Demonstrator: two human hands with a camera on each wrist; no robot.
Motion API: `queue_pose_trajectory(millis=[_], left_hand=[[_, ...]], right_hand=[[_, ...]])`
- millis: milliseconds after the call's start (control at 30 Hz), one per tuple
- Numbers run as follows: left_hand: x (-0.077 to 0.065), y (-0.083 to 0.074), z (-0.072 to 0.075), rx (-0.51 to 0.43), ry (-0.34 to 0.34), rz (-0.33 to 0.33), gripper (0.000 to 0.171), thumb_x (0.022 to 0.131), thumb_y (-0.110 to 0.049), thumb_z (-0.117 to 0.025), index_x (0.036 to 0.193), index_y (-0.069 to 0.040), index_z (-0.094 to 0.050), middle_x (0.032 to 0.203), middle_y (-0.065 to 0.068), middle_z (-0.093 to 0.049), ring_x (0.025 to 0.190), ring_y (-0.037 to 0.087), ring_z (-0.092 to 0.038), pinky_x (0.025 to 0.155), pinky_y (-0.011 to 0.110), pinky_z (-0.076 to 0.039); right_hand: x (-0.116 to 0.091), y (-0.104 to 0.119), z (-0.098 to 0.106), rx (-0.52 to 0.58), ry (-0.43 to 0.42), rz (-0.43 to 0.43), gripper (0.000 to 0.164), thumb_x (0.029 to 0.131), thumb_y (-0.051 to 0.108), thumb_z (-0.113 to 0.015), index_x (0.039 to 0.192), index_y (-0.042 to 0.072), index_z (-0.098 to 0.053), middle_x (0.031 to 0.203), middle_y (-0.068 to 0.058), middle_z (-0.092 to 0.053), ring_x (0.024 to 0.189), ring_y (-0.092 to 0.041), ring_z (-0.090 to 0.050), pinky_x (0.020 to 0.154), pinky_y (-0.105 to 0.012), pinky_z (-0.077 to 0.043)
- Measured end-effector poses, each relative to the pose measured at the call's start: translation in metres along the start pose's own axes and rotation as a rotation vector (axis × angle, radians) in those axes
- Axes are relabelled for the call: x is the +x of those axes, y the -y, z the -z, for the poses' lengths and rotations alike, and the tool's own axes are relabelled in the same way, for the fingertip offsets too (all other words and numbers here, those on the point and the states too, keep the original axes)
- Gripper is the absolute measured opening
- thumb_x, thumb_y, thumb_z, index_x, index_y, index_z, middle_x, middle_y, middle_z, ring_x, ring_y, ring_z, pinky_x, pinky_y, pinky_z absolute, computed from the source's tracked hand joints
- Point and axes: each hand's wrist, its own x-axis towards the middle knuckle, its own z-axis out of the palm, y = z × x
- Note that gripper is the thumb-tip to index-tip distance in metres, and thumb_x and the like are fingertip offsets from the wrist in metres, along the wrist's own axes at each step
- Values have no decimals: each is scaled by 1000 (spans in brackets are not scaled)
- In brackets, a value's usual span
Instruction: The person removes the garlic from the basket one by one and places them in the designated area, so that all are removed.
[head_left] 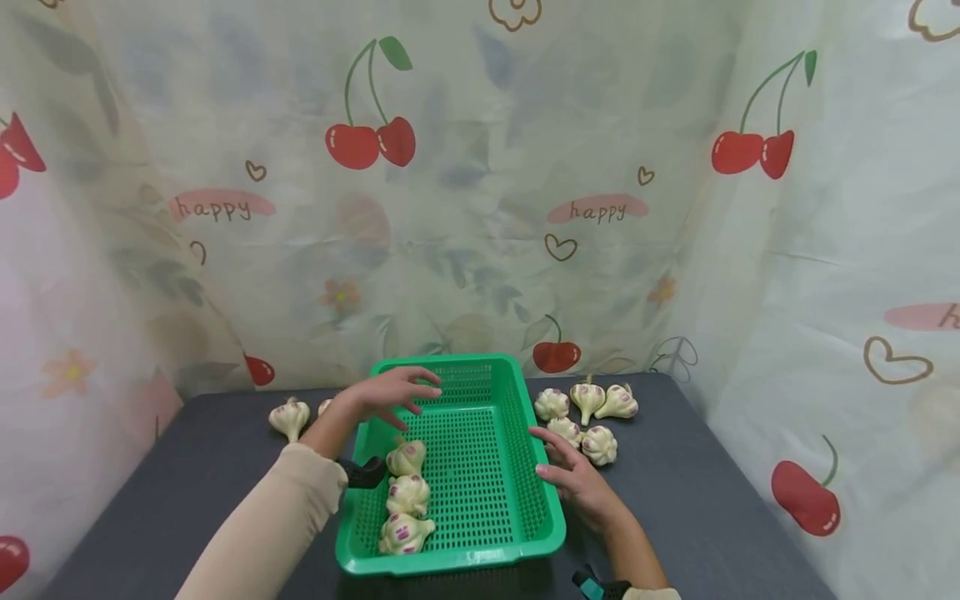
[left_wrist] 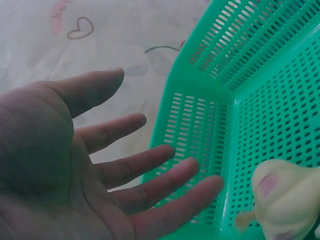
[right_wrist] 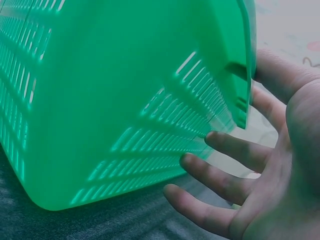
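A green plastic basket (head_left: 450,562) with slotted walls stands on the dark table. Three garlic bulbs (head_left: 407,496) lie in a row along its left side; one garlic bulb (left_wrist: 287,200) shows closely in the left wrist view. Over the basket's far left part hovers my left hand (head_left: 390,393), fingers spread and nothing held. My right hand (head_left: 581,483) is at the right wall, its fingers loosely extended outside the basket. In the right wrist view, that thumb and index finger (right_wrist: 272,107) are right at the rim and partly hidden behind it.
Several garlic bulbs (head_left: 587,400) sit in a cluster on the table right of the basket. Another garlic bulb (head_left: 289,418) lies to the left, beside one mostly hidden by my left arm. A patterned curtain (head_left: 465,208) encloses the dark table (head_left: 697,508) at the back and sides.
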Motion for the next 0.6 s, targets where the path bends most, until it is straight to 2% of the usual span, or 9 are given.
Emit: queue_pose_trajectory(millis=[167, 333, 467, 600], left_hand=[[7, 0, -8, 36, 1, 12, 48, 98, -34, -59, 139, -12, -50, 142, 16, -44, 116, 38, -53, 77, 50, -54], [12, 1, -14, 54, 11, 10, 48, 97, -34, -61, 138, -12, -51, 141, 16, -45, 117, 39, -53, 79, 51, -53], [15, 1, -19, 127, 34, 19, 46, 97, -33, -61, 137, -12, -52, 139, 15, -47, 121, 40, -50, 84, 55, -49], [18, 0, -25, 246, 83, 31, 46, 96, -34, -62, 136, -15, -53, 141, 13, -46, 126, 39, -45, 87, 56, -47]], right_hand=[[0, 0, 0, -15, -3, 1, 61, 99, 15, -52, 154, 13, -26, 158, -26, -4, 142, -44, -8, 92, -52, -44], [1, 0, 1, -10, -3, 2, 61, 99, 14, -53, 154, 13, -27, 157, -26, -6, 142, -44, -11, 91, -51, -46], [1, 0, 1, -12, -4, 2, 61, 99, 14, -53, 154, 14, -27, 157, -26, -6, 142, -44, -12, 91, -51, -45], [1, 0, 1, -13, -4, 3, 61, 99, 15, -53, 154, 14, -27, 157, -26, -5, 142, -45, -11, 93, -52, -44]])
